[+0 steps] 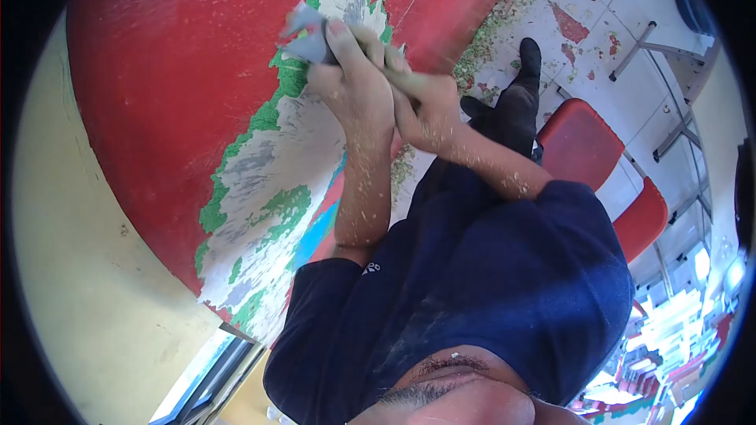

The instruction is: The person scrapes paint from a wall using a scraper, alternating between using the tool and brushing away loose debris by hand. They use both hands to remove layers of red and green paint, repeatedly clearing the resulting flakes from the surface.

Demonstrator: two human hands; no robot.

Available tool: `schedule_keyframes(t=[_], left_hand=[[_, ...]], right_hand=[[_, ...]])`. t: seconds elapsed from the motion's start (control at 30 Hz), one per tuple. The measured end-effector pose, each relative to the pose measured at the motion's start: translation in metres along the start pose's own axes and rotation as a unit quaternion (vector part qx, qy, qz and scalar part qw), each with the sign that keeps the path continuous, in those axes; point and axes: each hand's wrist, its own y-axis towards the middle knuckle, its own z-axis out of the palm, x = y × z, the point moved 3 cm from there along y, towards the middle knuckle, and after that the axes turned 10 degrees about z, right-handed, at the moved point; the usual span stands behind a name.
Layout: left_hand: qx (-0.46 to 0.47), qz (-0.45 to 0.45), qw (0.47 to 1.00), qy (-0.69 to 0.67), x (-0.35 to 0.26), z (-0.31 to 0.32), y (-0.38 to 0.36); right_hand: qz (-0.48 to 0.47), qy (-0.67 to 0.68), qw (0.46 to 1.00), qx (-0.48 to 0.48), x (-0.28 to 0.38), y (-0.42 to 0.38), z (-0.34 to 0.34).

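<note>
grey scraper [309, 46], or so it looks, blurred, at the edge of the green and pale patches in the red painted surface [165, 71], upper left of view. left hand [354, 83] clamped around it close to the blade, thumb along it; right hand [429, 106] closed on the handle end, just beside the left. exact blade contact: cannot tell, too blurred.

outward: ragged green band [268, 114], pale patch [303, 130], blue strip [317, 234]. pale specks on both forearms. floor [587, 71] carries red flakes [568, 22] and greenish crumbs near the shoe [530, 55]. red chair [579, 142] close by the legs.

risks, my judgement: blade could skid off a ragged paint edge if pushed hard at a bad angle, and nick the left fingers, which sit close to it. a corner digging in could gouge the pale layer. dusty skin could loosen the grip. loose chips could fly toward the eyes or be breathed in. flakes underfoot could make a shoe slide; stepping back could catch the chair.

writing: small white logo [371, 268] on the navy shirt [488, 244], looks like adidas, lettering too small to be sure. nothing legible on scraper or surface.
</note>
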Motion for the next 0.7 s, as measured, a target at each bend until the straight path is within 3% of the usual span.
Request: schedule_keyframes(t=[0.07, 0.17, 0.33, 0.47, 0.6, 0.7], left_hand=[[0.001, 0.034, 0.999, -0.012, -0.01, 0.009, 0.01], [-0.005, -0.048, 0.999, -0.01, 0.01, 0.008, -0.004], [-0.015, 0.015, 0.999, -0.035, 0.007, 0.028, 0.016], [-0.021, -0.012, 1.0, -0.008, 0.012, 0.022, 0.003], [-0.004, 0.062, 0.998, -0.03, -0.023, 0.034, 0.025], [-0.028, 0.033, 0.998, 0.038, 0.001, 0.018, 0.012]], right_hand=[[-0.018, -0.009, 1.0, 0.002, 0.001, 0.005, -0.003], [-0.026, -0.002, 1.0, -0.016, -0.006, 0.002, -0.011], [-0.026, -0.039, 0.999, 0.009, -0.012, 0.024, -0.021], [-0.07, 0.016, 0.997, -0.026, -0.014, 0.011, -0.018], [-0.088, -0.001, 0.996, 0.01, 0.01, 0.041, -0.02], [-0.114, -0.018, 0.993, -0.004, -0.015, 0.022, -0.016]])
